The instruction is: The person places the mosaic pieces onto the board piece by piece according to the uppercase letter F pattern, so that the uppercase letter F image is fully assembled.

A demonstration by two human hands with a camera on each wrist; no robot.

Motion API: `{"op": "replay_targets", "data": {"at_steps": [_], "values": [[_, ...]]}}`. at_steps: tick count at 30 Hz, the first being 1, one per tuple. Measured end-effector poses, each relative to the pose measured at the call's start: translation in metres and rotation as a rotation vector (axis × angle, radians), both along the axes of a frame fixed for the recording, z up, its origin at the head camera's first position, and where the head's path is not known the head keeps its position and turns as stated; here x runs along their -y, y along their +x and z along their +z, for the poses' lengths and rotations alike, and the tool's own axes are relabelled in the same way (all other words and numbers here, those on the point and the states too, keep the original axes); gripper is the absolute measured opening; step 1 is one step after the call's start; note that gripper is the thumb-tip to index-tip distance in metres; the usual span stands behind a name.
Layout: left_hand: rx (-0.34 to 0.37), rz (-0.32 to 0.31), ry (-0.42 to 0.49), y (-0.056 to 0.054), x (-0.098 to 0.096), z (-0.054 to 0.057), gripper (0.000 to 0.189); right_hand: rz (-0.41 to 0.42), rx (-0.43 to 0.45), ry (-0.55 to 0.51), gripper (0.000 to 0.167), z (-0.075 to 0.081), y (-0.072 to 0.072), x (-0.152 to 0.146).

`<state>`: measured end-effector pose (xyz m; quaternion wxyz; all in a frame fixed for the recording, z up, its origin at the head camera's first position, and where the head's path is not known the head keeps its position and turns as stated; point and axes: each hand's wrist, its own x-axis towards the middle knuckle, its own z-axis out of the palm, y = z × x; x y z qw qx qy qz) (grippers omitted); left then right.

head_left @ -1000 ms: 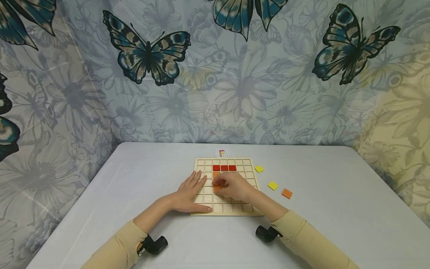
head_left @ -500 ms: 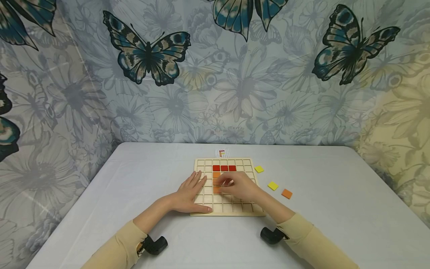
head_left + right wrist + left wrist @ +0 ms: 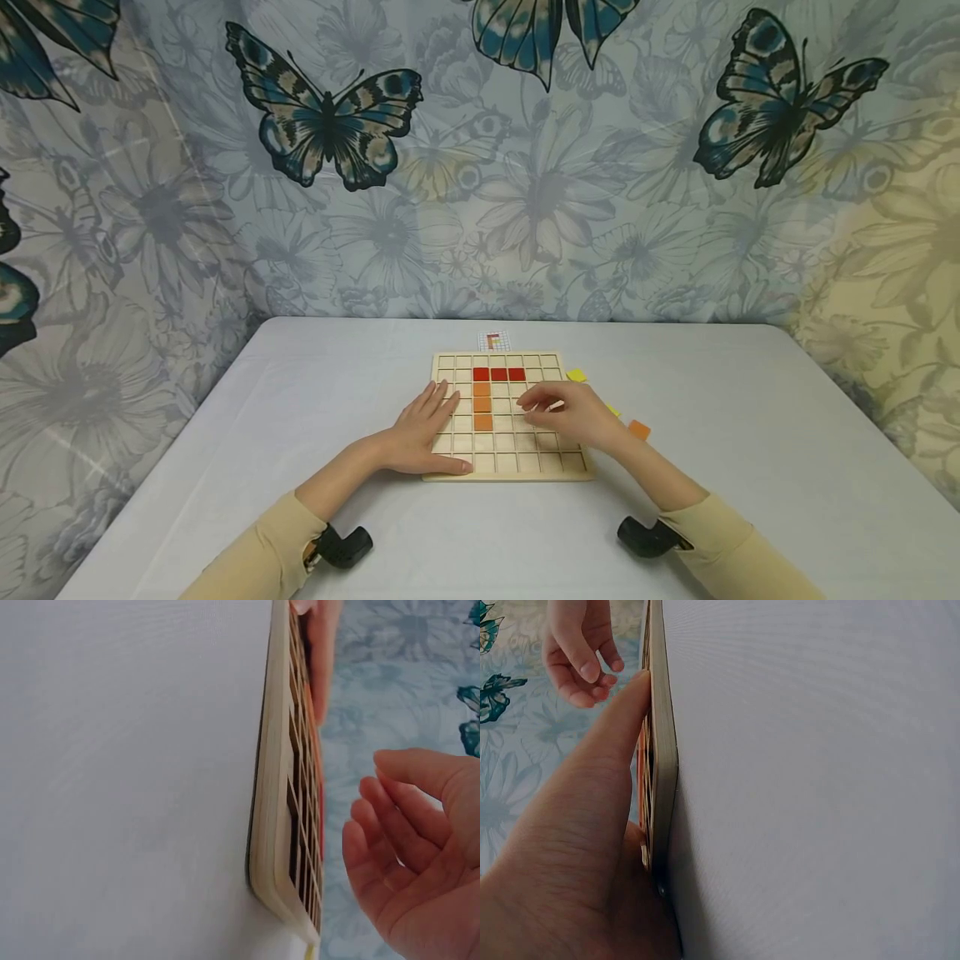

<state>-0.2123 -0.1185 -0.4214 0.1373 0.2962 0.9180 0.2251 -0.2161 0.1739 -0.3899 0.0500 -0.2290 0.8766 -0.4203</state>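
Note:
A wooden grid board (image 3: pixel 517 463) lies on the table. Three red square tiles (image 3: pixel 498 374) form a row near its far side, and three orange tiles (image 3: pixel 482 405) run down a column below the leftmost red one. My left hand (image 3: pixel 422 429) rests spread on the board's left side, with the thumb along the near edge, as the left wrist view also shows. Over the right half of the board hovers my right hand (image 3: pixel 573 412), its fingers loosely bent. In the right wrist view this hand (image 3: pixel 420 855) holds nothing and sits apart from the board.
Right of the board lie a yellow tile (image 3: pixel 576 375), another yellow tile (image 3: pixel 613 411) partly hidden by the right hand, and a loose orange tile (image 3: pixel 639 429). A small printed pattern card (image 3: pixel 493 341) lies behind the board on the white table (image 3: pixel 337 358).
My right hand has let go at the lowest orange tile and drawn back to the right, uncovering the orange column. The left hand stays in place.

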Motion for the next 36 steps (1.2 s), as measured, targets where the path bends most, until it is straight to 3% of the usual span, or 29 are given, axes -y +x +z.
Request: {"op": "replay_targets", "data": {"at_steps": [20, 30, 36], "values": [[-0.004, -0.001, -0.014, 0.000, 0.001, 0.001, 0.108, -0.178, 0.065, 0.050, 0.016, 0.000, 0.014, -0.063], [-0.001, -0.003, -0.006, 0.000, 0.000, 0.001, 0.109, -0.201, -0.016, 0.107, 0.015, 0.000, 0.020, -0.091], [-0.001, -0.006, -0.007, 0.000, 0.000, 0.001, 0.109, -0.256, 0.006, 0.174, 0.019, 0.001, 0.024, -0.104]]}}
